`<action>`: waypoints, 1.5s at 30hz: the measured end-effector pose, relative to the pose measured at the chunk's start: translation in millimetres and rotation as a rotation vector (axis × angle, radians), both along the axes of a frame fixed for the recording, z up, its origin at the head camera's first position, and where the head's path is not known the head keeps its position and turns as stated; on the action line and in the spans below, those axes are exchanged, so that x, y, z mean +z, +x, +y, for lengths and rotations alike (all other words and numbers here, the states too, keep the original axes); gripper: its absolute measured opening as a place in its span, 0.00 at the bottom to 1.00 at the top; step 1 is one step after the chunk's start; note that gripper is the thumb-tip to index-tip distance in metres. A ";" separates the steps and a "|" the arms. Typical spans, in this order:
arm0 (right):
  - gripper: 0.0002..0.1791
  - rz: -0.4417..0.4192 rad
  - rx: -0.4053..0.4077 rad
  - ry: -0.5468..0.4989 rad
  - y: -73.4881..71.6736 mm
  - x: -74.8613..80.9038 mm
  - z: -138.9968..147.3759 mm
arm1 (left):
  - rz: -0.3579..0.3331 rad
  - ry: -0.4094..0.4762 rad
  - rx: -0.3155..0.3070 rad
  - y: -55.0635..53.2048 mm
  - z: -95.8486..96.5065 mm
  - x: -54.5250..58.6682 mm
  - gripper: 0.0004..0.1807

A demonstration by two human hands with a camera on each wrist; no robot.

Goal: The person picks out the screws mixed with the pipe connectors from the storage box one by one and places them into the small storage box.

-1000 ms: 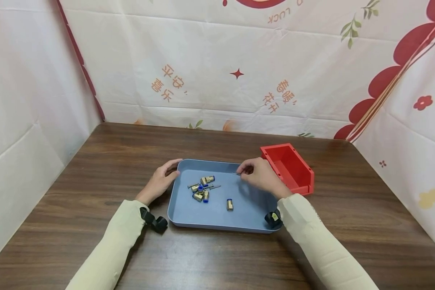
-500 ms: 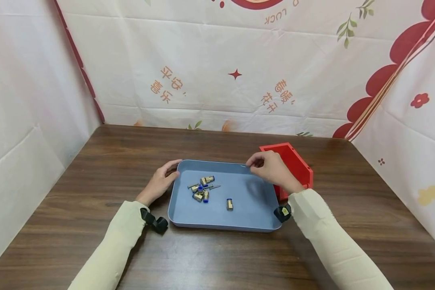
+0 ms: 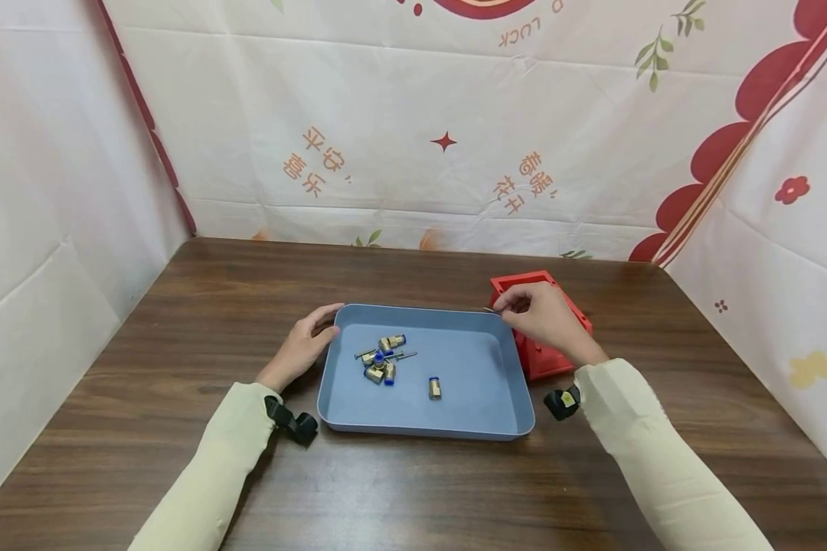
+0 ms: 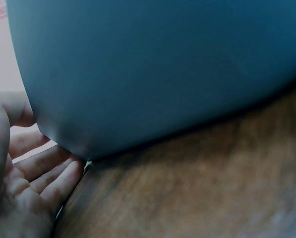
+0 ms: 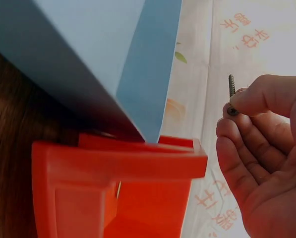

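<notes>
My right hand (image 3: 546,317) pinches a small metal screw (image 5: 231,89) between thumb and forefinger, held over the red bin (image 3: 546,361). In the right wrist view its threaded end points up, and the bin's open top (image 5: 120,163) lies below and left of the fingers. My left hand (image 3: 299,350) touches the far left corner of the blue tray (image 3: 413,425); in the left wrist view, its fairly straight fingers (image 4: 63,181) rest against the tray's outer wall. A pile of brass fittings (image 3: 375,374) with blue ends and several screws (image 3: 406,355) lies in the tray.
One brass fitting (image 3: 435,389) lies apart in the tray's front middle. The bin stands right against the tray's right side on the brown wooden table (image 3: 248,283). A patterned white cloth (image 3: 400,115) hangs behind and at both sides.
My right hand has moved right with the screw, from above the tray to over the red bin. The left hand stays at the tray's corner.
</notes>
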State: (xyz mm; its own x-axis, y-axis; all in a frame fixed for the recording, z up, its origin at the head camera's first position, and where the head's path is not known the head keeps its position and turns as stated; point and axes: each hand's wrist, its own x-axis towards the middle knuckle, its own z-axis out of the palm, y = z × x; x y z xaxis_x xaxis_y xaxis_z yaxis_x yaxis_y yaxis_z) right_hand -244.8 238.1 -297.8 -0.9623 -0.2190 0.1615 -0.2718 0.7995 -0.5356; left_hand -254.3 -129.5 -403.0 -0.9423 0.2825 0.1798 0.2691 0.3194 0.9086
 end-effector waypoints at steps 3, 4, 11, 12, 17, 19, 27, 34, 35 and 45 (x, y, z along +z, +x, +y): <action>0.08 0.006 -0.012 0.006 -0.6 1.1 4.6 | -0.014 0.010 0.001 -0.1 -0.3 0.6 0.24; 0.08 0.006 -0.018 0.007 -0.6 1.4 6.5 | -0.027 0.020 -0.010 0.1 -0.7 1.3 0.25; 0.10 -0.047 -0.073 0.015 3.3 3.1 23.5 | -0.055 0.018 -0.018 -0.2 -1.4 2.8 0.25; 0.10 -0.053 -0.081 0.015 4.0 2.9 26.1 | -0.058 0.020 -0.017 -0.3 -1.3 2.8 0.25; 0.13 -0.072 -0.108 0.003 5.5 -0.3 37.3 | -0.050 0.015 -0.013 0.6 -1.5 3.3 0.25; 0.13 -0.077 -0.116 0.002 5.2 -2.7 41.3 | -0.050 0.017 -0.012 0.8 -1.6 3.1 0.25; 0.14 -0.075 -0.132 0.008 6.1 -6.3 51.3 | -0.057 0.030 -0.009 0.1 -0.7 2.4 0.25; 0.15 -0.096 -0.149 0.003 5.7 -7.2 54.0 | -0.051 0.027 -0.009 -0.2 -0.8 2.8 0.25; 0.15 -0.097 -0.151 0.003 5.6 -7.2 54.1 | -0.051 0.029 -0.011 -0.3 -0.8 2.8 0.25; 0.15 -0.093 -0.153 0.011 4.8 -8.8 53.7 | -0.056 0.028 -0.007 -1.6 -0.8 2.0 0.25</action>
